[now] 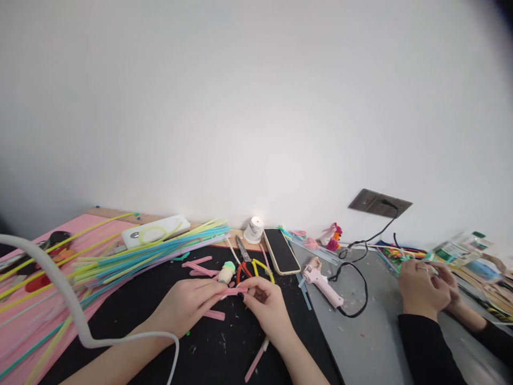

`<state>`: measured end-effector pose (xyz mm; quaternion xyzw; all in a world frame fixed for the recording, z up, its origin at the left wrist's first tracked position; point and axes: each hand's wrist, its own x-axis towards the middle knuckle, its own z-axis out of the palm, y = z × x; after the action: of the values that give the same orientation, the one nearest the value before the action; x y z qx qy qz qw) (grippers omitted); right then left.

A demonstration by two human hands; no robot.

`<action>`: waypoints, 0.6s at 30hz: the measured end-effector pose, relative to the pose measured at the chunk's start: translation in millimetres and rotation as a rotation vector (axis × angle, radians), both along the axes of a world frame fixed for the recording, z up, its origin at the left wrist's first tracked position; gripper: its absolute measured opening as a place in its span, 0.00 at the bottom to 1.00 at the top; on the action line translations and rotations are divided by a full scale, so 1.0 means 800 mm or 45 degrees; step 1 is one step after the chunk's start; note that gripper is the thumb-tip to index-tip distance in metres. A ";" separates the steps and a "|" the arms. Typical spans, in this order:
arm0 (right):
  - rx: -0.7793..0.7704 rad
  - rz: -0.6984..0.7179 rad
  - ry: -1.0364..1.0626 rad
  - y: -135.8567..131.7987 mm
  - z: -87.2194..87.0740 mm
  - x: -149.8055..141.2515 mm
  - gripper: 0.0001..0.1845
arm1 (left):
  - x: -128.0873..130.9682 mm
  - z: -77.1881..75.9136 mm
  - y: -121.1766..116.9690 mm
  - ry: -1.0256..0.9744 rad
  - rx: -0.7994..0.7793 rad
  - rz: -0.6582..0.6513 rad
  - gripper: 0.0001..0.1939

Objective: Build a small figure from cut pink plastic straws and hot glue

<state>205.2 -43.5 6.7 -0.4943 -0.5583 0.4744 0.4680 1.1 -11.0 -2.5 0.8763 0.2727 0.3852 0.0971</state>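
Observation:
My left hand (188, 310) and my right hand (266, 305) meet over a black mat (132, 305), both pinching a short pink straw piece (234, 292) between their fingertips. Just beyond the fingers lie a small cream and green object (226, 271) and red and yellow handled pliers (250, 264). Loose pink straw pieces (198, 266) lie on the mat around my hands.
A bundle of long coloured straws (152, 254) fans out at left over a pink sheet (24, 321). A lit candle (255, 229), a phone (281, 250) and a pink glue gun (320, 278) with black cord sit behind. Another person's hands (425, 286) work at right.

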 end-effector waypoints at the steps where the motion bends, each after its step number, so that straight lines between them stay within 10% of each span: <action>1: 0.004 0.001 0.003 0.000 -0.001 0.000 0.08 | 0.000 0.000 0.000 -0.004 0.013 0.002 0.11; 18: 0.416 -0.013 -0.414 -0.005 0.010 -0.004 0.12 | 0.003 0.006 -0.002 -0.011 0.023 -0.007 0.11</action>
<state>202.1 -47.2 14.4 -0.4847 -0.6933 0.2895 0.4478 3.1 -12.5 2.3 0.8762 0.2663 0.3912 0.0914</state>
